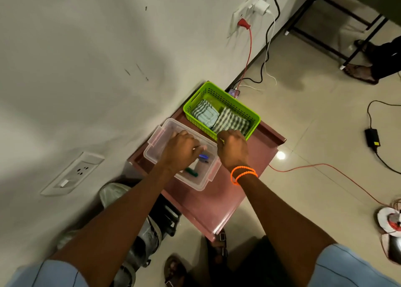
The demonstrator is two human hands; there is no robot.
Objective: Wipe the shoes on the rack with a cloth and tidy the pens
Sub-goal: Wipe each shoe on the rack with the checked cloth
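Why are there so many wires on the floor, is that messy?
Yes, a bit. A red cable and black cable trail loosely across the floor beside the pink rack. On top, the green basket and clear box look tidy.

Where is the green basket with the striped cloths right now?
The green basket sits at the far end of the pink rack top, close to the wall, just beyond the clear box holding pens.
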